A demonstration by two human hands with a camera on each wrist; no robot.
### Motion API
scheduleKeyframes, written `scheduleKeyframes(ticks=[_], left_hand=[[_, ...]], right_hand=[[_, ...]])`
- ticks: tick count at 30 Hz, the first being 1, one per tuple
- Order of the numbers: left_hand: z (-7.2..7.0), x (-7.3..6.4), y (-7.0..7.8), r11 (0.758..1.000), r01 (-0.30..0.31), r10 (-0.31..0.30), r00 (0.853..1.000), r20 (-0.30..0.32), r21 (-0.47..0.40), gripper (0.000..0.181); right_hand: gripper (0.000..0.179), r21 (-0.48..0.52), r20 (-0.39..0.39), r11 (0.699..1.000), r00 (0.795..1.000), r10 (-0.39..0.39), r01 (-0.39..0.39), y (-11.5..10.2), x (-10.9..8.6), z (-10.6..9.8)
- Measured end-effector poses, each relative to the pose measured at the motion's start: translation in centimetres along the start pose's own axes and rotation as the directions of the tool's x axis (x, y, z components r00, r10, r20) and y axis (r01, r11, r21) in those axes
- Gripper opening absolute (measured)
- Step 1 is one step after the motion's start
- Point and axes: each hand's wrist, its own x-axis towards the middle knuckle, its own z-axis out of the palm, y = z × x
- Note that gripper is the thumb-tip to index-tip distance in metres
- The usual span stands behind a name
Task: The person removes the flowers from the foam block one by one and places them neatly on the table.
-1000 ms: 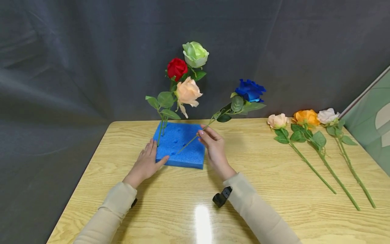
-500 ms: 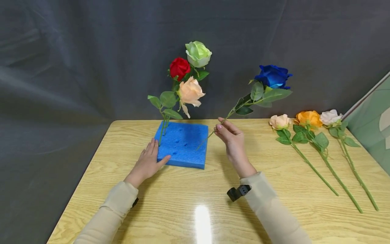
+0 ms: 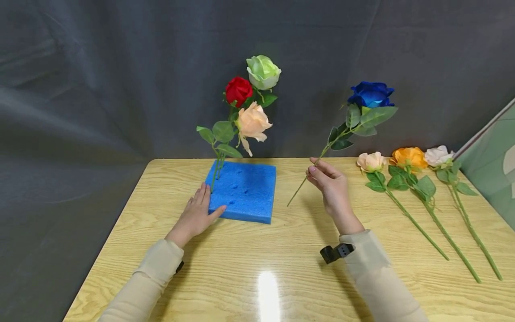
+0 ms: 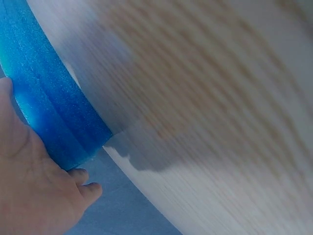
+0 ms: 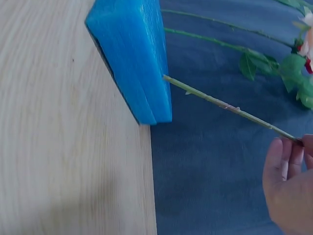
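Note:
My right hand (image 3: 331, 190) pinches the stem of a blue rose (image 3: 371, 95) between thumb and fingers. The rose leans up to the right, and its stem's bare lower end hangs right of the blue foam block (image 3: 257, 192), apart from it. In the right wrist view the stem (image 5: 220, 104) shows below the pinching fingertips. My left hand (image 3: 195, 217) rests against the block's left front corner with fingers extended and thumb along the front. A red rose (image 3: 239, 91), a pale green rose (image 3: 263, 72) and a peach rose (image 3: 254, 122) stand in the block's left side.
On the table's right lie a pale pink rose (image 3: 371, 161), an orange rose (image 3: 408, 159) and a white rose (image 3: 438, 155), stems toward the front. A dark curtain (image 3: 120, 80) hangs behind the wooden table (image 3: 225, 277). Several holes mark the foam's top.
My right hand has moved right and lifted the blue rose's stem away from over the foam block. The left hand has stayed at the block's corner.

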Motion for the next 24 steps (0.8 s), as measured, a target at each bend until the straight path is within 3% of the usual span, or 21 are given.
scheduleKeyframes(ticks=[12, 24], left_hand=[[0.0, 0.0, 0.1, 1.000, -0.003, 0.003, 1.000, 0.001, -0.001, 0.092], [0.1, 0.1, -0.1, 1.000, -0.006, 0.006, 1.000, -0.011, -0.007, 0.091]], right_hand=[[0.033, -0.155, -0.053, 0.988, 0.998, 0.018, -0.026, -1.0, 0.1, -2.1], [0.036, -0.196, -0.042, 0.980, 0.999, 0.030, -0.037, -0.8, 0.5, -3.9]])
